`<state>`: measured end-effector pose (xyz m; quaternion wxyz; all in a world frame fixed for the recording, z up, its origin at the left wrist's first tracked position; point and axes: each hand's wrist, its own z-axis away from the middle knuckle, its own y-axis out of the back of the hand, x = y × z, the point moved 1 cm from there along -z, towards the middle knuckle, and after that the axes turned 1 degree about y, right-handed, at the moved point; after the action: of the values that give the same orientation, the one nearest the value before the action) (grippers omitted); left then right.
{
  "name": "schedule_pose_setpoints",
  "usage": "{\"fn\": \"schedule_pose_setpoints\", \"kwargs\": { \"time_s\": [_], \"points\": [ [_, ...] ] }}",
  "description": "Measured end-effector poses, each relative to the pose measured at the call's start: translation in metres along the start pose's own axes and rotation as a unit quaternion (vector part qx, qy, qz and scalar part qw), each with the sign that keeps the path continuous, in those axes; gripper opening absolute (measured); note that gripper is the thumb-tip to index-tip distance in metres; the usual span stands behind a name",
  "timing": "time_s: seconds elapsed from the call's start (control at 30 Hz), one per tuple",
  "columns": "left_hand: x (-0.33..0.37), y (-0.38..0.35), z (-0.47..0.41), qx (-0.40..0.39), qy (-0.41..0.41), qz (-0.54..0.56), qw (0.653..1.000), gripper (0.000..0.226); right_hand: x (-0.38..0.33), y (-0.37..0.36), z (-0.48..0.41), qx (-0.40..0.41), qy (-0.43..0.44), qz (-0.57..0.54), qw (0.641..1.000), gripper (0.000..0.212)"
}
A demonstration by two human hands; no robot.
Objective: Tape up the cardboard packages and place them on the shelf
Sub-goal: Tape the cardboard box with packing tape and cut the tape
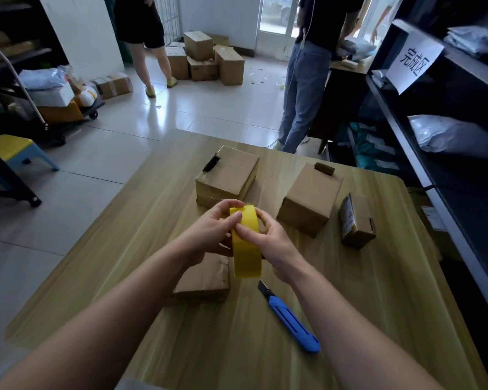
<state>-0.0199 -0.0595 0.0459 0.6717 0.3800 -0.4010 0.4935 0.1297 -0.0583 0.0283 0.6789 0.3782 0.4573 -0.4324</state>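
Observation:
A yellow tape roll (247, 249) is held upright above the wooden table (378, 319) between both hands. My left hand (212, 235) grips its left side, fingers over the top edge. My right hand (271, 243) grips the right side with the thumb pressed on the roll's outer face. Under the hands lies a flat cardboard package (206, 280), partly hidden by my left arm. Three more packages sit farther back: one (228, 175) at centre, one (310, 198) to its right, and a small one (357, 220) at the far right.
A blue utility knife (290, 319) lies on the table by my right forearm. A dark shelf (462, 130) with a white paper sign and plastic bags runs along the right. Two people stand beyond the table near stacked boxes (209, 57). A cart and a stool stand at left.

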Motion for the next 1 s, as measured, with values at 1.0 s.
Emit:
{"fn": "schedule_pose_setpoints", "kwargs": {
  "time_s": [1.0],
  "points": [
    [-0.038, 0.018, -0.072, 0.157, -0.004, -0.366, 0.917, 0.018, 0.001, -0.022, 0.019, 0.016, -0.228, 0.223, 0.948, 0.062]
  ]
}}
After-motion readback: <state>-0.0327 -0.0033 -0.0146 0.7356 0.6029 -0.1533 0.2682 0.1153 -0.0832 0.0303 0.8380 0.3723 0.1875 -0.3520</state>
